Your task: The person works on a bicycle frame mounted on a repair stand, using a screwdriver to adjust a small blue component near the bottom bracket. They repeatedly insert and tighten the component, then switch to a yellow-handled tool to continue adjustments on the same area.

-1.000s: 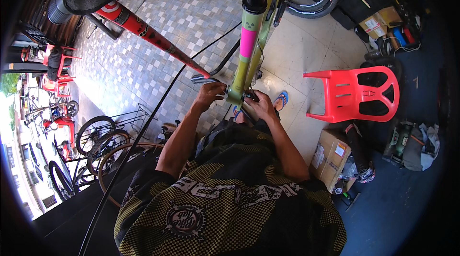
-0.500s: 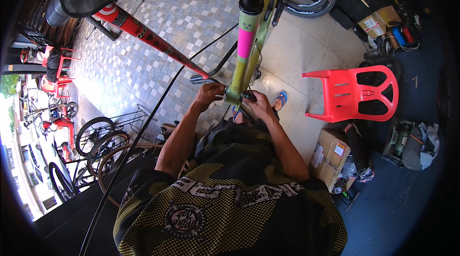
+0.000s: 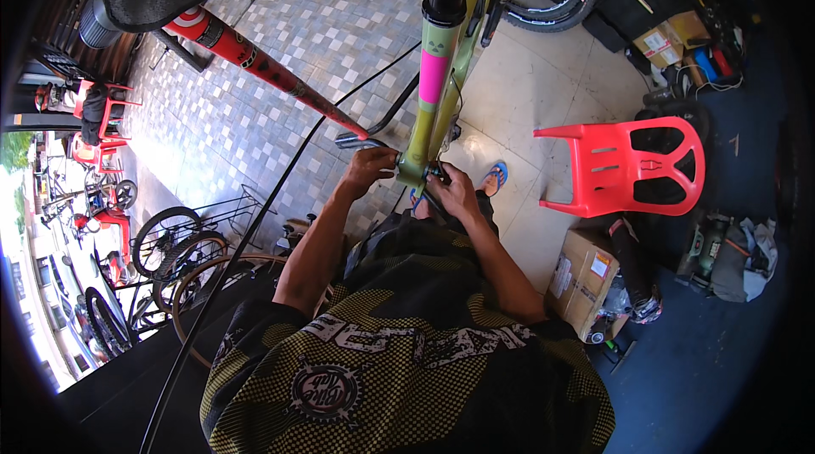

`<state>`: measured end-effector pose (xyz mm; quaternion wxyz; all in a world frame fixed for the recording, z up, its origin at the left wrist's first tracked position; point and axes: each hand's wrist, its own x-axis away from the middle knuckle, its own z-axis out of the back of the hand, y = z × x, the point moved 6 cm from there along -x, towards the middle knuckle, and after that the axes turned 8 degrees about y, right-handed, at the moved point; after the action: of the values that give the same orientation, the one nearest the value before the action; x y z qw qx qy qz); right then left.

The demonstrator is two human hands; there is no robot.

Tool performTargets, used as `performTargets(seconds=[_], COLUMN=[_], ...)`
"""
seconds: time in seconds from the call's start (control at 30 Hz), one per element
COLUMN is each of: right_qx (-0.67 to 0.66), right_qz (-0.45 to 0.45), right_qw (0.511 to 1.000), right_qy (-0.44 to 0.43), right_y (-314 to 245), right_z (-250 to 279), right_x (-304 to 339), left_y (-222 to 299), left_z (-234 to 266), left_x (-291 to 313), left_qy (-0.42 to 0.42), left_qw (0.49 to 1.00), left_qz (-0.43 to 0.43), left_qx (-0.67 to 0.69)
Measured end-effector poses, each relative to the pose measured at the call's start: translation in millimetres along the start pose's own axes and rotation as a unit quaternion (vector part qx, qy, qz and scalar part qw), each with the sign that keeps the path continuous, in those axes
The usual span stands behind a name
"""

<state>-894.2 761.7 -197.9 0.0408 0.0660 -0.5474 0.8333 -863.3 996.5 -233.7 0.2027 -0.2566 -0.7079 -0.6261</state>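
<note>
- Head view: green bicycle frame (image 3: 425,123), lower end between the two hands.
- Left hand (image 3: 370,169): at the frame's left side; fingers bunched, cannot tell what the grip pinches.
- Right hand (image 3: 455,191): opposite side; fingers curled, grip likewise hidden.
- Red chair (image 3: 586,167): right, well apart; pale floor (image 3: 531,89) between.

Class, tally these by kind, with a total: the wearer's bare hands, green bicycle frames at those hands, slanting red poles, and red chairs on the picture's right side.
Bare hands: 2 (left hand, right hand)
Green bicycle frame: 1
Red pole: 1
Red chair: 1
Total: 5
</note>
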Motion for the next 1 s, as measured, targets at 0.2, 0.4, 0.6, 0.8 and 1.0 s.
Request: performTargets(seconds=[0.2,0.4,0.6,0.8,1.0], right_qx=[0.046,0.037,0.035,0.033,0.045], right_qz=[-0.005,-0.007,-0.006,0.006,0.033], right_qw=[0.999,0.999,0.999,0.999,0.998], right_qy=[0.014,0.006,0.011,0.024,0.032], right_y=[-7,-16,-19,-17,-14], right_z=[2,4,3,3,3], right_x=[4,6,5,2,4], left_y=[-4,-1,0,5,4], left_z=[0,-2,2,0,1], left_x=[0,3,3,4,3], left_qy=[0.003,0.008,0.0,-0.005,-0.007], left_qw=[1.0,1.0,1.0,1.0,0.999], left_qz=[0.002,0.002,-0.009,-0.012,-0.008], left_qx=[0.014,0.003,-0.003,-0.027,-0.032])
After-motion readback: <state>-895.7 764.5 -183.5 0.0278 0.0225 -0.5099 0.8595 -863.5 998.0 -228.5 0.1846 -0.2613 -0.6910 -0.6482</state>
